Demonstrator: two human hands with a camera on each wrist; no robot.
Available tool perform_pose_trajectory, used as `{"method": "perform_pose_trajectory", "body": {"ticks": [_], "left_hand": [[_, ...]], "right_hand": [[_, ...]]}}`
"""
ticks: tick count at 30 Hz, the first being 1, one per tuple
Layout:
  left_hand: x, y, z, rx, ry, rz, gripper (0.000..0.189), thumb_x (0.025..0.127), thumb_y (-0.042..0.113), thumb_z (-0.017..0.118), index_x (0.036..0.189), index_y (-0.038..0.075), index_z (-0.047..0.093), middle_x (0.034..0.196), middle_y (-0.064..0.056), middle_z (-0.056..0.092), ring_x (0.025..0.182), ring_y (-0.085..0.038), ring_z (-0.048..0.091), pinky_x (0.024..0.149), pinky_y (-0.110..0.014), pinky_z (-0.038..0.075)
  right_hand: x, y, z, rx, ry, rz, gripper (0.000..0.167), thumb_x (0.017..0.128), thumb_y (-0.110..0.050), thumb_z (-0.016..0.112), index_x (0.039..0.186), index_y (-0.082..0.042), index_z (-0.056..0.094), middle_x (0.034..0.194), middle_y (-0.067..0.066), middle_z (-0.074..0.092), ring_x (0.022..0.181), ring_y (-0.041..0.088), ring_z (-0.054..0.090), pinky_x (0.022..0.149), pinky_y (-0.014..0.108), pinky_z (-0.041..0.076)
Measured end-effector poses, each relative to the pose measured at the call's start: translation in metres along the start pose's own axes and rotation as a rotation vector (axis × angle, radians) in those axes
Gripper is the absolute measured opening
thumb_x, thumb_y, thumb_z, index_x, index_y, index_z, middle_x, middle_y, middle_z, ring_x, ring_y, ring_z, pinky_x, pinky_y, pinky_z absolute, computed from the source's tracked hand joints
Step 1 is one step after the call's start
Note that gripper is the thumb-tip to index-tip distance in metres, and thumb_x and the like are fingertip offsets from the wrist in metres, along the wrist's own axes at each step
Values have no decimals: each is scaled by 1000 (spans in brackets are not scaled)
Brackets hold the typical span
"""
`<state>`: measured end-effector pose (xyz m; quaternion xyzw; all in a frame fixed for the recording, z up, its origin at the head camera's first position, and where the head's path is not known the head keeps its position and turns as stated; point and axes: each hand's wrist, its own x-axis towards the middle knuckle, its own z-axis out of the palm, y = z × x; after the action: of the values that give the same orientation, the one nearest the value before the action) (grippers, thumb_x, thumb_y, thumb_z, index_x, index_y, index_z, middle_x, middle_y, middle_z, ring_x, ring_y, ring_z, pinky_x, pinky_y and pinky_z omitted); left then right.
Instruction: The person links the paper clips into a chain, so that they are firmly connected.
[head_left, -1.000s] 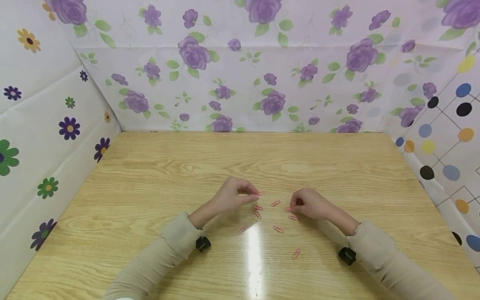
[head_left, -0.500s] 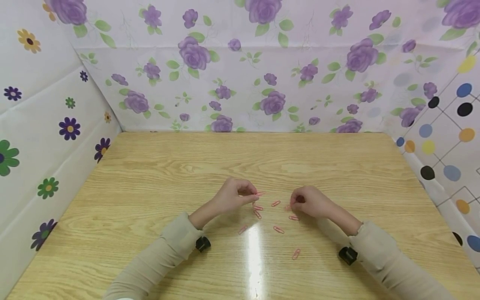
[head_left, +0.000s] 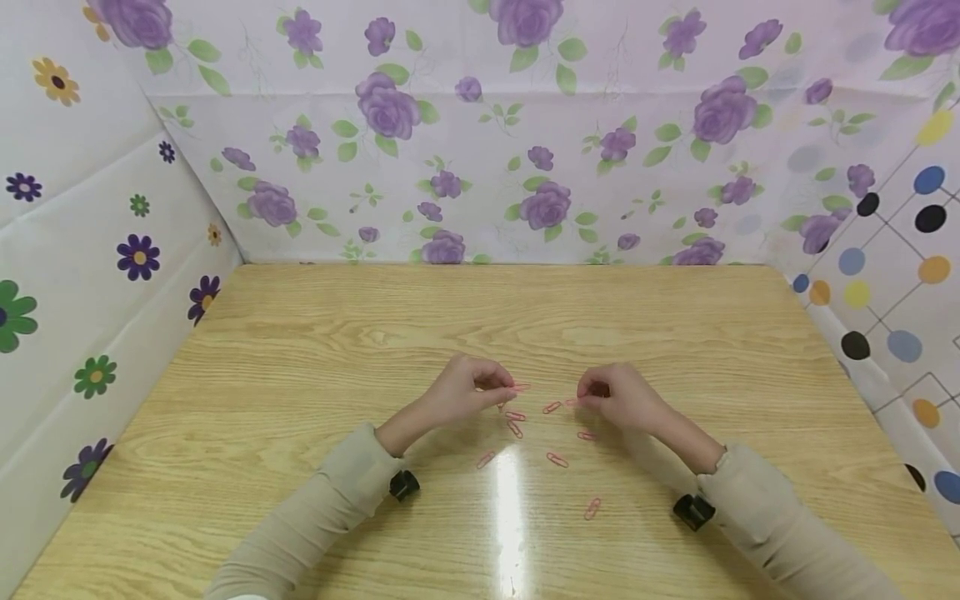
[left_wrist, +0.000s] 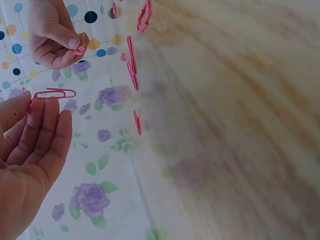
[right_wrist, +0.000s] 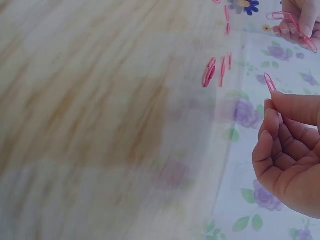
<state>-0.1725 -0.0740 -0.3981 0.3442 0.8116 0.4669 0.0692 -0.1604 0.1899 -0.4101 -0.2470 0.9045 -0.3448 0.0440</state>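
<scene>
My left grip [head_left: 467,392] is nearly closed, pinching a pink paperclip [left_wrist: 56,93]; my right grip [head_left: 624,398], facing it, pinches a second paperclip [right_wrist: 270,83]. Loose paperclips [head_left: 557,459] lie on the worktop [head_left: 337,333] between the grips and on their near side. I'd pinch lightly, leaving each free end exposed.

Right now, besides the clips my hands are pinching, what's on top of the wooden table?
Loose pink paper clips lie scattered on the wooden table; whatever might be under the beige sleeves is covered from above.
</scene>
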Motion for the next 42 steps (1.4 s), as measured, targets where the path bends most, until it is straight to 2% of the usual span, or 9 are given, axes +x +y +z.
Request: {"method": "perform_pose_trajectory", "body": {"ticks": [9,18,25,31,42], "left_hand": [[1,1,-2,87,-4,69,7,82,7,67,85,0,69,78,-6,68,67,-6,61,64,-18,50],[0,8,-7,174,-32,74,9,83,7,66,86,0,69,75,-5,67,63,-5,60,59,-16,48],[2,14,-8,199,-51,81,7,83,7,66,84,0,68,71,-3,66,57,-2,57,54,-15,47],[5,17,-7,209,-48,81,6,81,6,68,80,0,68,67,-3,65,55,-2,56,51,-15,46],[14,21,0,210,-70,64,7,81,7,68,79,1,68,71,-4,67,61,-5,59,58,-14,47]], "right_hand": [[0,-9,1,25,75,-10,10,80,-2,68,75,-9,64,68,-4,59,58,8,45,52,22,39],[0,-20,3,41,149,-66,8,79,-3,69,74,-9,66,69,-5,62,60,6,50,54,22,43],[-1,-25,8,50,245,-167,9,76,1,70,76,-8,68,71,-3,65,62,6,56,56,23,48],[0,-27,12,60,292,-213,12,75,4,70,75,-8,68,72,-2,66,62,6,56,55,23,48],[2,-30,17,31,356,-337,18,70,9,72,72,-8,66,71,-2,65,63,8,58,56,25,50]]}}
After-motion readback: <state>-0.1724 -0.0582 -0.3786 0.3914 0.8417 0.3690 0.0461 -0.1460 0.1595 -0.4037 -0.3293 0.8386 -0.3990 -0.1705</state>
